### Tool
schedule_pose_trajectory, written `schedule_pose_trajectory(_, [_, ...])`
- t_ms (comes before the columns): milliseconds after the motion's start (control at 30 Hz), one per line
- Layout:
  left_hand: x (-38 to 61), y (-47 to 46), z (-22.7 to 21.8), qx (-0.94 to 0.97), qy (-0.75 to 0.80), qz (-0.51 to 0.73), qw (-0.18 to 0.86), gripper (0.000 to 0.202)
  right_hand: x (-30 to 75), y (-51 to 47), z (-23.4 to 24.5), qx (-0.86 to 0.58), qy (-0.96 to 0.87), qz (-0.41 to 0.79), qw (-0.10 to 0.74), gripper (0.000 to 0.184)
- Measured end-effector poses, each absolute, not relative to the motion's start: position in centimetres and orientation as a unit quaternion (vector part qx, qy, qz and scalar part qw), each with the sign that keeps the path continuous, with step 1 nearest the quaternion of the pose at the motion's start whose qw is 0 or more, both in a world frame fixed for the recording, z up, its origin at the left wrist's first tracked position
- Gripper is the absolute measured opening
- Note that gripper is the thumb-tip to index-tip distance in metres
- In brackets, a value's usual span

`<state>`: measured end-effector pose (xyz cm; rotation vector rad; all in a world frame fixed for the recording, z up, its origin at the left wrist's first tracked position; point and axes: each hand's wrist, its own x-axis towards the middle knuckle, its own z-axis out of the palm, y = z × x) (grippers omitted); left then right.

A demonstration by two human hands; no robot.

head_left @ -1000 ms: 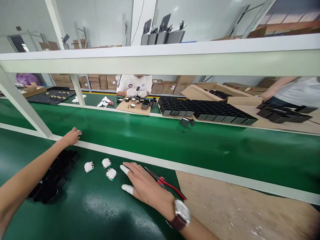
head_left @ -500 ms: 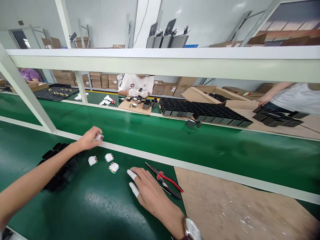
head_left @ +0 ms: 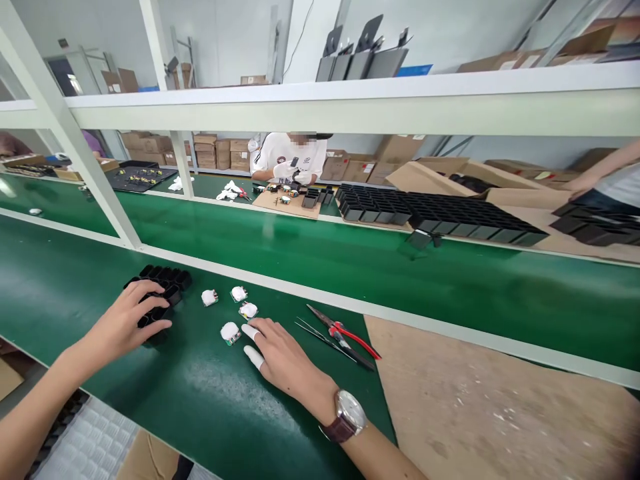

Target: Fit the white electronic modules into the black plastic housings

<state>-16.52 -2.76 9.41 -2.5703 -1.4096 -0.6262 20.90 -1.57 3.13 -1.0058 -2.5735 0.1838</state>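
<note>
My left hand (head_left: pixel 125 323) rests with fingers spread on a black compartment tray (head_left: pixel 167 280) on the green bench and holds nothing. My right hand (head_left: pixel 280 357) lies flat and open on the bench, with white cots on two fingers and a watch on the wrist. Its fingertips touch or nearly touch the nearest of several small white-wrapped parts: one (head_left: pixel 230 331) just by the fingers, another (head_left: pixel 248 310) above it, and others (head_left: pixel 209 297) further left. Red-handled cutters (head_left: pixel 347 335) and thin tweezers (head_left: pixel 317 333) lie just right of that hand.
A white rail (head_left: pixel 310 293) separates the bench from the green conveyor belt (head_left: pixel 350 260). A slanted white frame post (head_left: pixel 95 180) stands at the left. A brown board (head_left: pixel 490 407) lies at the right. Across the belt, people work beside black trays (head_left: pixel 440 217). A white foam tray (head_left: pixel 95 447) sits below the bench's edge.
My left hand picked a white part off the rail, brought it back among the others, and moved onto the black tray. The camera has turned left. The right hand has barely shifted.
</note>
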Motion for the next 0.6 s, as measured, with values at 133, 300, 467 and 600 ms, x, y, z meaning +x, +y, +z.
schedule_pose_trajectory(133, [-19.8, -4.9, 7.0, -0.855, -0.488, -0.144, 0.098, 0.029, 18.6, -1.1, 2.2, -0.304, -0.932, 0.058, 0.187, 0.036])
schedule_pose_trajectory(300, [-20.0, -6.1, 4.6, -0.850, -0.493, -0.158, 0.095, 0.019, 17.9, -1.6, 1.6, -0.336, -0.931, 0.024, 0.140, 0.023])
schedule_pose_trajectory(467, [-17.3, -6.2, 5.3, -0.869, -0.447, -0.209, 0.034, 0.016, 19.9, -3.2, 1.5, -0.360, -0.918, 0.022, 0.161, 0.033])
schedule_pose_trajectory(600, [-12.1, -5.6, 5.9, -0.885, -0.387, -0.244, -0.085, 0.016, 20.9, -3.8, 0.5, -0.335, -0.925, 0.019, 0.176, 0.031])
